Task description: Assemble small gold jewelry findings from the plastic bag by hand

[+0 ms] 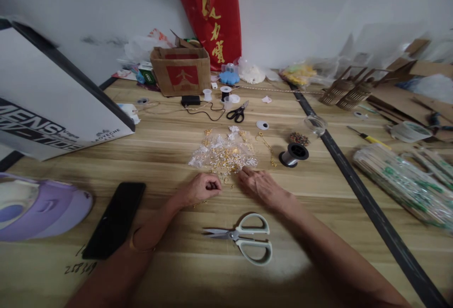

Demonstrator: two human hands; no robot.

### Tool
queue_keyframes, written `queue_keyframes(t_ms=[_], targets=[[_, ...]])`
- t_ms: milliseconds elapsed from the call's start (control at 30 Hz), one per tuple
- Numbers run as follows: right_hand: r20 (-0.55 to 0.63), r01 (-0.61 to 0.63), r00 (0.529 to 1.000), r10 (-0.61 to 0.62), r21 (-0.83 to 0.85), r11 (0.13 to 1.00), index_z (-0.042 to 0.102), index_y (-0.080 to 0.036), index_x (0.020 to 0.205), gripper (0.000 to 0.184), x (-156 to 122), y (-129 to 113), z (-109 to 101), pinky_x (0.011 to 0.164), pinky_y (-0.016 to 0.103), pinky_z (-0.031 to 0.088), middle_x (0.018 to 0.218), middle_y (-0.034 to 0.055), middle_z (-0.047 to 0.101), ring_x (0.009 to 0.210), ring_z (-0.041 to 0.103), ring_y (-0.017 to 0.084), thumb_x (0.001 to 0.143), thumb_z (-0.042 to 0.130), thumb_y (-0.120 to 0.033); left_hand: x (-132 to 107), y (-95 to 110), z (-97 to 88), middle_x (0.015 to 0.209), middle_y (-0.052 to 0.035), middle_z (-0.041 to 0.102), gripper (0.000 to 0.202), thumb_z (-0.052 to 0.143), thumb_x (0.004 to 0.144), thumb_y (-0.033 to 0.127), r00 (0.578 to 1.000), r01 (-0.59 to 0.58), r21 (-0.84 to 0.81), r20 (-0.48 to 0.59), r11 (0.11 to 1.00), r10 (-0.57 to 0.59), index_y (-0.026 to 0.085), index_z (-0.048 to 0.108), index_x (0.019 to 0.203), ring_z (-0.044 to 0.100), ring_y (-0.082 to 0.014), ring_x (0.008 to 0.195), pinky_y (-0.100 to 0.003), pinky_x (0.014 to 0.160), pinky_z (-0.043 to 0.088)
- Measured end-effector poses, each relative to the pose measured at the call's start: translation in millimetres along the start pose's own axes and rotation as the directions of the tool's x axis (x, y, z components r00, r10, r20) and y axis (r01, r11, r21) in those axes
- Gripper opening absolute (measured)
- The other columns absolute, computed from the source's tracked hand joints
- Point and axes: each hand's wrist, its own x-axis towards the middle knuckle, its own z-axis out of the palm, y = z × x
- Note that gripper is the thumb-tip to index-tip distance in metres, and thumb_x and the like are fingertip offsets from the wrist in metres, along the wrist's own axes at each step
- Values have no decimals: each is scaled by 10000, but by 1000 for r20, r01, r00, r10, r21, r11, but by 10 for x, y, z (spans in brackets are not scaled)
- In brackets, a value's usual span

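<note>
A heap of small gold and clear beads and findings (226, 159) lies among clear plastic bags (201, 156) in the middle of the table. My left hand (201, 189) rests at the heap's near left side, its fingers curled into a pinch; whatever they hold is too small to make out. Beside its wrist lies a short gold chain (200, 203). At the near right edge of the heap, my right hand (260, 185) has its fingertips pressed together against the loose pieces, and anything between them is hidden. Scissors with pale handles (235, 235) lie between my forearms.
Black scissors (238, 112), a gold chain (268, 148) and a wire spool (293, 155) lie beyond the heap. A tipped jar (315, 126) spills beads. At left are a black phone (115, 220) and a white box (60, 95); wrapped sticks (403, 183) lie right.
</note>
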Motion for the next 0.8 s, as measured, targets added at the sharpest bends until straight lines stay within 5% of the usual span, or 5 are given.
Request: queue_keyframes(t_ms=[567,800], targets=[[29,51,998,-52,34,998,520,-130,1004,182,-19,-38,-54,570,261,332,1008,124,596,739,575,162,938,350,-122,-2,20,22,705,-25,595,97,616,731,181,999,-41,96,-1,994,41,100,639,683,494,-76,591,-178,551,386],[-13,41,999,-39,192,980,517,-135,945,135,-50,-12,-102,570,253,293,847,65,610,651,540,124,945,389,-173,-3,36,18,702,-20,599,93,617,735,180,1000,-29,98,5,995,28,103,639,688,498,-75,595,-175,556,391]])
